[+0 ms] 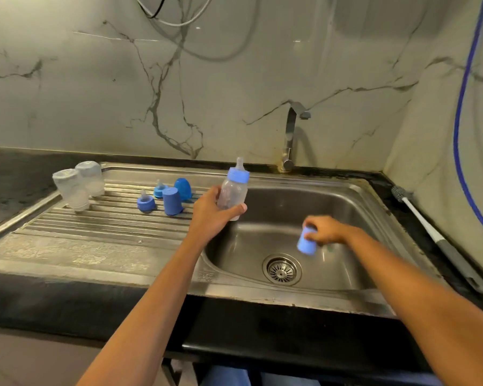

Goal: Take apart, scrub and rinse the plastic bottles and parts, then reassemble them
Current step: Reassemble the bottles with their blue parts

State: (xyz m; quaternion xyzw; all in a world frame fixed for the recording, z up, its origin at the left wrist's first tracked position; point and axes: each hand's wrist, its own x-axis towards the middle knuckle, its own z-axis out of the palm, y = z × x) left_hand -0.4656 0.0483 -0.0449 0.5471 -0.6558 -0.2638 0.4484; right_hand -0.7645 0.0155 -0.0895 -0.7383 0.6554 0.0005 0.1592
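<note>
Left hand [211,211] has fingers wrapped round the clear bottle [232,195] mid-body, held over the sink [354,196] edge; right hand [328,231] pinches a blue cap [306,244] above the basin. Bottle looks empty, though blur makes that uncertain. It's light, stiff plastic, likely slick when wet, so grip the body, not the soft teat [239,163].

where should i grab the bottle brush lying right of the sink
I'd take the grey handle of the bottle brush, coming down from above: it lies flat on the counter, so only its top and sides are free, and the handle is the thicker, nearer end, with the bristle head pointing away.
</note>
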